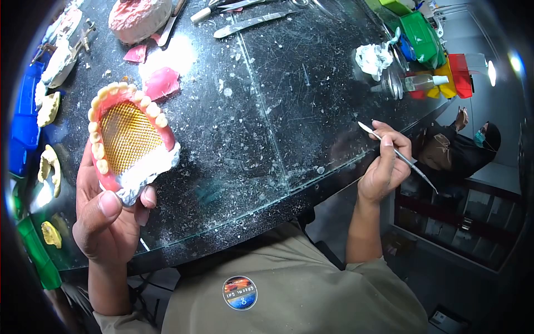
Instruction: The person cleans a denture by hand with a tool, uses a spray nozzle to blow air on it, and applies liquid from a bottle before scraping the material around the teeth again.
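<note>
At centre-left, my left hand (108,228) grips the cast (147,173), apparently to keep its teeth (95,136) facing up, while my right (385,161) pinches the tool (398,155) mid-shaft, seemingly for control.

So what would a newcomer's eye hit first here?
Probably the gold mesh inside the horseshoe of teeth, held up in the left hand at the left of the view. Next, the glossy pink piece on the dark bench just beyond it, beside a bright glare patch. Then the slim metal tool in the right hand.
</note>
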### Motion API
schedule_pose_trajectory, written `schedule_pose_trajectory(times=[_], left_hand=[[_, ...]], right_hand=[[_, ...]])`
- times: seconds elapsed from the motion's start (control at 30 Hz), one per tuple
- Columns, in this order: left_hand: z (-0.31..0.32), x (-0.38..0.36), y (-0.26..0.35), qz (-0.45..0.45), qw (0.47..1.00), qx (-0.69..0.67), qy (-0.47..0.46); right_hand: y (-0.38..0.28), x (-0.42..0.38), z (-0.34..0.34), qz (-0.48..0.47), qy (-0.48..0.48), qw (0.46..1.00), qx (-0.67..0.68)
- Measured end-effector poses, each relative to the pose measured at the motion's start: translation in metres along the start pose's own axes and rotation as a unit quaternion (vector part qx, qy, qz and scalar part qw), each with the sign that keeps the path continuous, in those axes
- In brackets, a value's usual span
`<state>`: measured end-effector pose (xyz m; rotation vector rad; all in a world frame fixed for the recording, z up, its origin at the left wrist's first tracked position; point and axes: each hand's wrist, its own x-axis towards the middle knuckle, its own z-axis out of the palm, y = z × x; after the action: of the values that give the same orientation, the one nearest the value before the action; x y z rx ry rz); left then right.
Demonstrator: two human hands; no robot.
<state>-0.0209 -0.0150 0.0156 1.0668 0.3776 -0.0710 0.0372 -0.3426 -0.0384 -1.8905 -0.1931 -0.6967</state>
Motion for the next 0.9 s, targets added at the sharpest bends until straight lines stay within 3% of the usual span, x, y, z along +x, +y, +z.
schedule_pose_trajectory(times=[0.07, 0.2, 0.3, 0.37, 0.57, 0.63, 0.73, 0.9], left_hand=[[0.003, -0.001, 0.000, 0.006, 1.000, -0.002, 0.009], [-0.016, -0.002, 0.002, -0.027, 0.988, -0.085, -0.127], [-0.012, -0.002, 0.002, -0.021, 0.995, -0.051, -0.084], [0.003, -0.001, 0.001, 0.004, 1.000, 0.015, 0.010], [0.006, 0.000, 0.001, -0.001, 1.000, -0.004, 0.012], [0.005, 0.000, 0.002, 0.000, 0.999, -0.047, -0.017], [-0.007, -0.003, 0.005, -0.046, 0.997, 0.004, -0.057], [0.001, 0.000, 0.006, -0.036, 0.998, -0.029, -0.045]], right_hand=[[0.000, 0.000, 0.000, 0.014, -0.004, 1.000, -0.011], [-0.002, 0.000, 0.001, 0.024, -0.008, 1.000, -0.016], [-0.002, 0.000, 0.001, 0.023, -0.013, 1.000, -0.017], [-0.001, 0.000, 0.000, 0.014, -0.016, 1.000, -0.016], [-0.002, 0.000, 0.000, 0.031, -0.015, 0.999, -0.014], [-0.005, 0.000, 0.002, 0.047, -0.025, 0.998, -0.024], [0.000, -0.003, 0.002, 0.050, 0.014, 0.999, -0.005], [0.000, 0.001, 0.001, 0.038, -0.010, 0.999, -0.013]])
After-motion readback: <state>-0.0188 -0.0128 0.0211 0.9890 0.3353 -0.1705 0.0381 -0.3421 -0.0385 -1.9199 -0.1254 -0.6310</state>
